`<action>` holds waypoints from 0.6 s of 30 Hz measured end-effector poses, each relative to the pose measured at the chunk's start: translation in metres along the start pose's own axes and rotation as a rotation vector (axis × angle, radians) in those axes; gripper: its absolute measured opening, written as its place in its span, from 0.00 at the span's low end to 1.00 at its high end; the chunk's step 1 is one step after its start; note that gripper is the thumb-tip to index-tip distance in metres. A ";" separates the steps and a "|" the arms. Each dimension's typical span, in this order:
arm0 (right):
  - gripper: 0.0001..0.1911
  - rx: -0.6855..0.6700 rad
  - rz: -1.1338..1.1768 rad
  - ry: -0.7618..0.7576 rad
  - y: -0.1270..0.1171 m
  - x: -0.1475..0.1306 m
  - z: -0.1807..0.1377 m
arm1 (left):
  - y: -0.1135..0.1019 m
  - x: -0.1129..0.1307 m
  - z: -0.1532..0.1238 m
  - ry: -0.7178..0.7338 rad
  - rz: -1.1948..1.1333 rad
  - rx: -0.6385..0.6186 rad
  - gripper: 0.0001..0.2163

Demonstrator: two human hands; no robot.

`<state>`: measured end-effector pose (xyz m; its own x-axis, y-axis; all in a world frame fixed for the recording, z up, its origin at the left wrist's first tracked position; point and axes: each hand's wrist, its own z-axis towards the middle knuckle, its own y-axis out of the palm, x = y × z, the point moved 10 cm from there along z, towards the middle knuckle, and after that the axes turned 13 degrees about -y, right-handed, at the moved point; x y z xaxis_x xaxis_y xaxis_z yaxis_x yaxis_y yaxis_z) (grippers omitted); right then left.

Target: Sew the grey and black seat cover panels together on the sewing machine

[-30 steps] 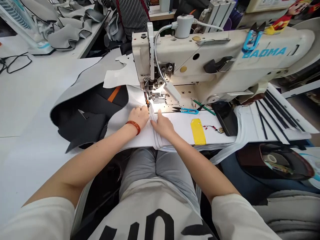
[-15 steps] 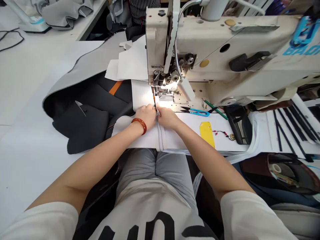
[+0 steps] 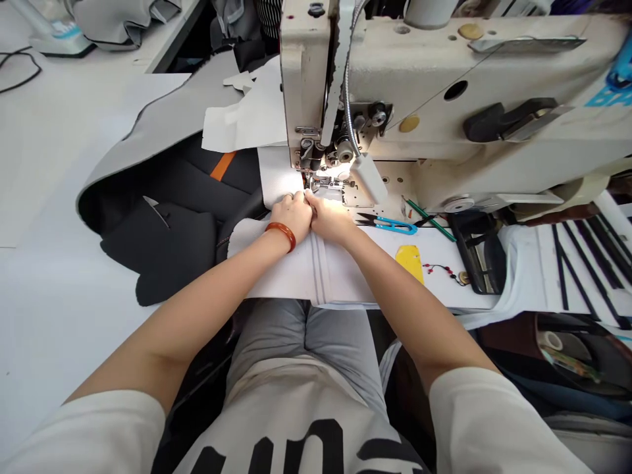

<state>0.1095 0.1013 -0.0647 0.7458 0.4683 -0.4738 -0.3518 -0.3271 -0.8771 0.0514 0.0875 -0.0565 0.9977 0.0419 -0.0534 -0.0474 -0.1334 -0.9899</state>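
Side by side just in front of the sewing machine's needle area [image 3: 311,179], both my hands are on white-backed fabric [image 3: 276,270]. My left hand [image 3: 292,216], with a reddish-brown bangle [image 3: 282,232] at its wrist, is curled and presses on the fabric. My right hand [image 3: 330,216] is closed at the seam, its thumb and fingertips against the left fingers. A pale strip with grey lines [image 3: 320,270] runs from under the hands to the table's front edge. Dark sewn panels with an orange strip [image 3: 223,166] lie to the left, joined to this fabric. The pinched edge is hidden by my fingers.
The sewing machine [image 3: 405,79] fills the upper right, its small lamp [image 3: 371,178] close by. Blue thread snips [image 3: 395,225], a green pen [image 3: 429,220], a yellow card [image 3: 409,262] and a black tray [image 3: 476,253] lie right of my hands.
My hands have drawn together at the seam, the right fingertips now meeting the left hand. The orange strip near the needle is now covered. The view has shifted slightly.
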 end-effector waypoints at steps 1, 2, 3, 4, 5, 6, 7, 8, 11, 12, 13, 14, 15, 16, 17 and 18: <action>0.33 0.032 0.049 0.017 -0.001 0.003 -0.003 | 0.000 0.000 -0.001 0.014 0.006 0.009 0.19; 0.34 0.059 0.121 0.042 0.000 0.007 -0.006 | 0.000 0.001 -0.002 0.031 0.013 0.019 0.20; 0.36 0.074 0.213 0.074 0.002 0.011 -0.009 | -0.001 0.001 -0.003 0.047 0.019 0.027 0.21; 0.38 0.076 0.316 0.107 0.006 0.015 -0.012 | -0.001 0.001 -0.004 0.059 0.025 0.030 0.22; 0.41 0.068 0.417 0.135 0.011 0.019 -0.015 | -0.002 0.000 -0.005 0.064 0.027 0.031 0.23; 0.44 0.056 0.504 0.158 0.015 0.022 -0.016 | -0.003 -0.001 -0.006 0.062 0.028 0.029 0.22; 0.45 0.048 0.569 0.173 0.019 0.024 -0.017 | -0.003 -0.001 -0.009 0.061 0.029 0.022 0.21; 0.45 0.050 0.614 0.183 0.020 0.027 -0.017 | -0.003 -0.001 -0.013 0.064 0.034 0.012 0.19; 0.43 0.070 0.675 0.191 0.020 0.031 -0.017 | -0.005 0.001 -0.034 0.127 0.076 0.047 0.17; 0.43 0.071 0.674 0.190 0.020 0.031 -0.016 | -0.007 0.000 -0.043 0.140 0.084 0.094 0.18; 0.42 0.067 0.657 0.187 0.019 0.030 -0.016 | -0.010 -0.003 -0.050 0.142 0.083 0.154 0.20; 0.41 0.061 0.619 0.179 0.018 0.028 -0.016 | -0.013 -0.007 -0.057 0.135 0.072 0.212 0.22; 0.39 0.056 0.560 0.168 0.016 0.026 -0.015 | -0.014 -0.011 -0.060 0.123 0.056 0.251 0.23; 0.37 0.059 0.480 0.157 0.014 0.024 -0.014 | -0.013 -0.016 -0.061 0.108 0.044 0.259 0.24; 0.35 0.067 0.394 0.143 0.010 0.022 -0.013 | -0.010 -0.020 -0.059 0.093 0.039 0.240 0.24; 0.32 0.077 0.321 0.128 0.006 0.020 -0.011 | -0.006 -0.022 -0.055 0.081 0.040 0.199 0.24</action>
<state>0.1288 0.0993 -0.0790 0.6534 0.2436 -0.7167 -0.6177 -0.3757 -0.6909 0.0323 0.0325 -0.0422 0.9951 -0.0398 -0.0907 -0.0880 0.0651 -0.9940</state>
